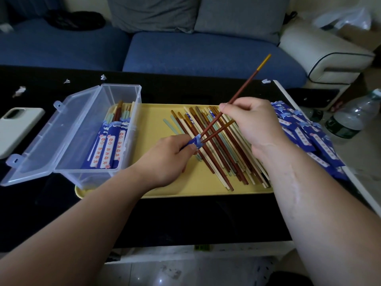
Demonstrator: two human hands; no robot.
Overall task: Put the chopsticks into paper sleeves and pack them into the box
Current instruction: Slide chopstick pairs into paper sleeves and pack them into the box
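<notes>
My left hand [167,159] grips a blue paper sleeve [194,141] by its open end, most of the sleeve hidden under the fingers. Two brown chopsticks enter the sleeve's mouth. My right hand [251,122] pinches the upper brown chopstick [245,85], whose yellow tip points up and right. The second brown chopstick [218,131] lies lower, crossing the pile. Loose chopsticks [222,153] of several colours lie on a yellow tray [156,118]. A clear plastic box [115,96], lid open to the left, holds several sleeved pairs [112,145].
A heap of blue paper sleeves [307,137] lies at the table's right edge. A phone [14,129] rests at the far left. A water bottle [352,118] stands on the floor to the right. Paper scraps [19,90] dot the black table; a blue sofa [185,52] is behind.
</notes>
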